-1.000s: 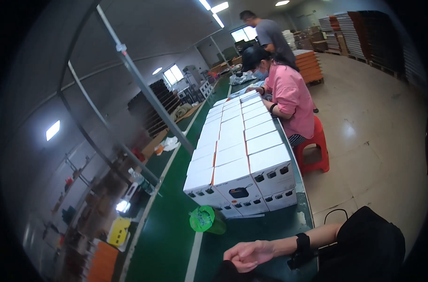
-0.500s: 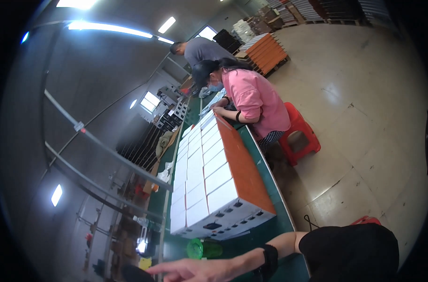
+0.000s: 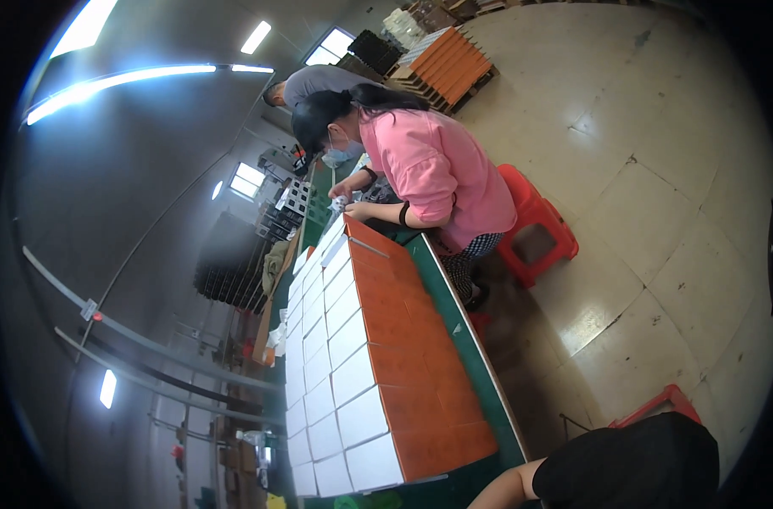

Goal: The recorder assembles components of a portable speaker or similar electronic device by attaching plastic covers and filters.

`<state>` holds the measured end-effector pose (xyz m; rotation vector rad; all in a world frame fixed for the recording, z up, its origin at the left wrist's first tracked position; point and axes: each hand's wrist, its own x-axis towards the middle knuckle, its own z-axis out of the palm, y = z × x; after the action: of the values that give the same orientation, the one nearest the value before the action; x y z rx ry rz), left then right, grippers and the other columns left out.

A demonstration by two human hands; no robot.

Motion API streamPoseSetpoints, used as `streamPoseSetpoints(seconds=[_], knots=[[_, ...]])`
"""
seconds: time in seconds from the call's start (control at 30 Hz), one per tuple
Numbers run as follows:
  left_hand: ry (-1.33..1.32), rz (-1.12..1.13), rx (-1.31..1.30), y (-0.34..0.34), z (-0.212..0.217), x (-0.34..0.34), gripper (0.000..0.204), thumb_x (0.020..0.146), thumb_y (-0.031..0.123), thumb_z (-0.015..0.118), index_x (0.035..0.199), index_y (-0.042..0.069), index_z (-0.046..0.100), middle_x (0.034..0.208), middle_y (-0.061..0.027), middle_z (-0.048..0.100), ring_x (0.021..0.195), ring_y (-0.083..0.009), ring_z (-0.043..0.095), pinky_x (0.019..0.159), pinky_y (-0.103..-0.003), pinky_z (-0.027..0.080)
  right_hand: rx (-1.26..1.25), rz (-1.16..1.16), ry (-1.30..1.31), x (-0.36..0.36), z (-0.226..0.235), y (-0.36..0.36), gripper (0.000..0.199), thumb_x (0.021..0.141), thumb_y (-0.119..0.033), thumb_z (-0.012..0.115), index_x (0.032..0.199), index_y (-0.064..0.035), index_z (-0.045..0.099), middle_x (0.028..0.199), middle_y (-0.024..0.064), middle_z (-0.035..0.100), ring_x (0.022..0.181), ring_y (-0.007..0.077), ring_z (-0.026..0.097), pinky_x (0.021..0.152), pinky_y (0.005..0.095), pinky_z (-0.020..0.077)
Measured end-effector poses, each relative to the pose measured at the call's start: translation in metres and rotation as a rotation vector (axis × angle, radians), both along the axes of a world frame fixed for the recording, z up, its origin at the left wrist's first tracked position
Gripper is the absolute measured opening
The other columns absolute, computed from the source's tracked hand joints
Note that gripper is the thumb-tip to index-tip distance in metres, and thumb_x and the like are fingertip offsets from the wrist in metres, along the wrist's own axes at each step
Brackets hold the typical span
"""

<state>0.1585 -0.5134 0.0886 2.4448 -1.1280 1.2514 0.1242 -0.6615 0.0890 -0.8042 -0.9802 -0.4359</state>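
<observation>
Neither of my hands is in view. My right arm (image 3: 628,467), in a black sleeve, comes in at the lower right. Its bare forearm (image 3: 501,489) runs down past the lower edge, so what the hand holds or touches is hidden. Nearest to it stands a long block of closely packed boxes (image 3: 352,360) with white tops and orange sides. They sit in rows on a green work table (image 3: 450,305). A green object (image 3: 374,500) shows partly at the lower edge, below the boxes' near end.
Across the table's far end, a co-worker (image 3: 437,161) in a pink top leans over, both hands on a small whitish thing. Behind is another person in grey (image 3: 319,82). A red stool (image 3: 535,225) stands right of the table. Stacked orange goods (image 3: 454,68) lie beyond on pallets.
My right hand, earlier stretched out at the lower edge, has left the view. The view has shifted, so the boxes appear lower and more of their orange side shows. The co-worker's hands have risen slightly.
</observation>
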Motion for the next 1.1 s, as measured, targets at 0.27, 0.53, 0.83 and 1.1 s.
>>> streamPoseSetpoints(seconds=[0.27, 0.53, 0.83, 1.1], knots=[[0.026, 0.051, -0.02, -0.016, -0.005, 0.0, 0.061, 0.074, 0.022, 0.067, 0.125, 0.002, 0.039, 0.122, -0.0175, 0.044, 0.111, -0.0318, 0.045, 0.103, -0.057, 0.015, 0.065, -0.23, -0.03, 0.015, 0.0, -0.004, 0.012, 0.078, -0.01, 0.057, 0.085, -0.0008, 0.059, 0.065, 0.0088, 0.057, 0.054, 0.0177, 0.052, 0.051, 0.0273, 0.0395], [0.04, 0.101, -0.03, -0.018, -0.011, -0.005, 0.057, 0.074, 0.019, 0.067, 0.122, 0.002, 0.043, 0.117, -0.0169, 0.047, 0.107, -0.0313, 0.047, 0.102, -0.058, 0.015, 0.13, -0.543, -0.191, 0.022, 0.001, -0.006, 0.018, 0.075, -0.009, 0.058, 0.091, -0.0022, 0.061, 0.072, 0.0091, 0.052, 0.062, 0.0236, 0.052, 0.052, 0.0316, 0.0408], [0.045, 0.132, -0.033, -0.013, -0.017, -0.018, 0.052, 0.073, 0.015, 0.067, 0.118, 0.001, 0.046, 0.112, -0.0162, 0.05, 0.103, -0.0307, 0.05, 0.102, -0.058, 0.016, 0.051, -0.801, -0.179, 0.002, 0.001, 0.017, 0.04, 0.071, -0.01, 0.058, 0.109, 0.0019, 0.053, 0.092, 0.0122, 0.049, 0.08, 0.0253, 0.047, 0.067, 0.034, 0.0374], [0.036, 0.157, -0.057, 0.007, -0.023, -0.035, 0.047, 0.073, 0.012, 0.067, 0.115, 0.001, 0.05, 0.108, -0.0156, 0.053, 0.099, -0.0301, 0.053, 0.101, -0.059, 0.016, -0.117, -0.834, -0.121, 0.003, -0.004, 0.029, 0.062, 0.071, -0.003, 0.053, 0.128, 0.0083, 0.034, 0.097, 0.0171, 0.049, 0.085, 0.0274, 0.049, 0.074, 0.0333, 0.0411]])
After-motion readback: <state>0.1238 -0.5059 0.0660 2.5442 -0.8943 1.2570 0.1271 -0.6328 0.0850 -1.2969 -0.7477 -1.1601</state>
